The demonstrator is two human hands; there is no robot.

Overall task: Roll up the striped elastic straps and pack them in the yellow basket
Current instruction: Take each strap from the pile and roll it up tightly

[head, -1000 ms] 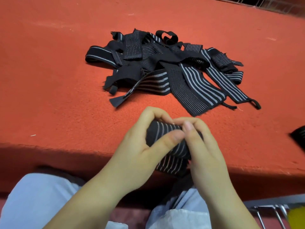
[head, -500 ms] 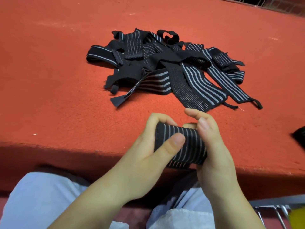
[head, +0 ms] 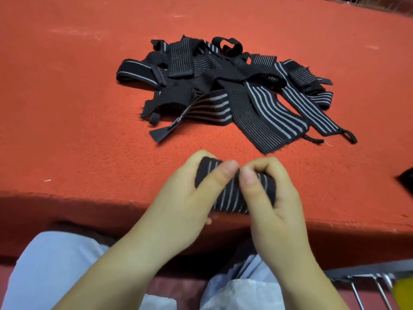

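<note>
Red felt-like surface [head: 78,121], one view only, head cam.

Both hands sit at the near edge of the surface, middle of frame. Left hand [head: 190,198] and right hand [head: 271,198] are closed around one rolled strap [head: 232,195], black with pale stripes. Thumbs meet on top of it, fingers wrapped round the far side. Firm two-handed hold, nothing else in either hand. No loose tail visible hanging off the roll, so my read is that the roll is finished or nearly so, possibly being fastened. Can't see the closure.

Pile of loose straps [head: 223,90] lies mid-surface, well beyond the hands, flat and tangled, not touching the roll. Several pieces, exact count unclear because they overlap. None of them rolled.

Yellow basket [head: 403,295]: only a yellow sliver at the bottom right corner of frame, below the surface's near edge, beside some metal wire bars [head: 366,285]. Contents not visible, so can't say how many rolls are packed.

Dark object [head: 405,179] at the right edge of the surface, cropped, can't identify.

Progress judgement: one strap about ready to pack, whole pile left. Early to mid stage at best.
</note>
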